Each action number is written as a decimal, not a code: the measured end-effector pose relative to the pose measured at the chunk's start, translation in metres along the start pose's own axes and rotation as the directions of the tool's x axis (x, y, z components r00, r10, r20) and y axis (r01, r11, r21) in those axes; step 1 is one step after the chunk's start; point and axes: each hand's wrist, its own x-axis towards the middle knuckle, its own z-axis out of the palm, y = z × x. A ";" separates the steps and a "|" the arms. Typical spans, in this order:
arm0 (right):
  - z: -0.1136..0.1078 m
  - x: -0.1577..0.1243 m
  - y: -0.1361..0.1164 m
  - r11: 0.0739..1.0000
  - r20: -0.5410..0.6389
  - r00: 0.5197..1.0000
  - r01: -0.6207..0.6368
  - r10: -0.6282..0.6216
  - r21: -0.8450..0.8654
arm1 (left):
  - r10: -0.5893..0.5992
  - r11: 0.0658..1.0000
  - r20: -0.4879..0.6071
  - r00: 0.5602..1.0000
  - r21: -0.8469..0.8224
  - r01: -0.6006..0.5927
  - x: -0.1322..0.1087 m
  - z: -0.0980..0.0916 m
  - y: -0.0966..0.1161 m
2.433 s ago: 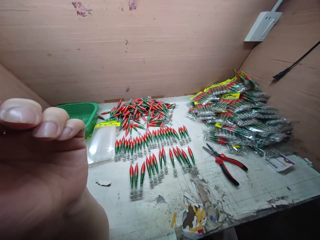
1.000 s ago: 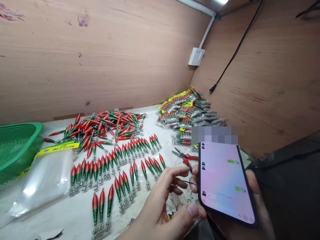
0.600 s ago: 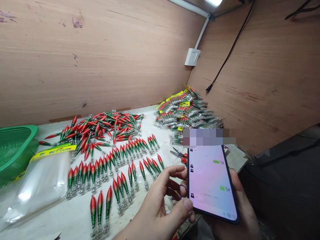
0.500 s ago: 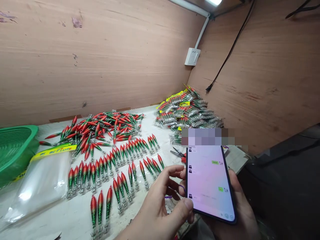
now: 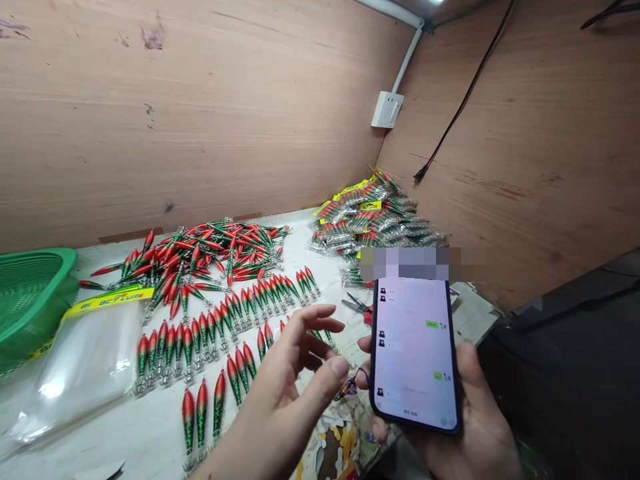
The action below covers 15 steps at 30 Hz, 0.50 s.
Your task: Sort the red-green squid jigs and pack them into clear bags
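A black-edged phone (image 5: 415, 353) with a lit chat screen is gripped in my right hand (image 5: 470, 413), its fingers wrapped round both sides; a blurred patch covers its top. Just left of the phone, my left hand (image 5: 295, 380) hangs over the table with fingers curled apart and nothing between them. Behind and left of it, red and green lures (image 5: 200, 340) lie in rows. Red-handled scissors (image 5: 356, 304) rest beyond the phone's left edge, partly hidden by it. A thin purple cord (image 5: 354, 381) shows between my two hands.
Loose lures (image 5: 215, 250) are heaped at the back. Bagged lures (image 5: 375, 217) pile up in the corner. Clear bags with yellow headers (image 5: 85, 367) lie beside a green basket (image 5: 37, 300) at left. A black cable (image 5: 465, 93) hangs along the right wall.
My left hand has moved left, away from the phone's lower left edge, and now covers some lures. The phone has shifted slightly and stands more upright in my right hand.
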 end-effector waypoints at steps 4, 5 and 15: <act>-0.001 -0.007 0.004 0.990 -0.065 0.994 0.083 -0.090 -0.112 | 0.044 0.998 -0.196 0.980 -0.036 -0.052 -0.007 -0.011 0.014; -0.002 -0.008 0.005 0.986 -0.066 0.993 0.088 -0.098 -0.141 | 0.054 0.997 -0.241 0.969 -0.044 -0.067 -0.009 -0.014 0.016; 0.003 -0.014 0.002 0.984 -0.105 0.993 0.035 -0.054 -0.173 | 0.252 0.950 -0.401 0.881 -0.070 -0.304 -0.011 -0.037 0.023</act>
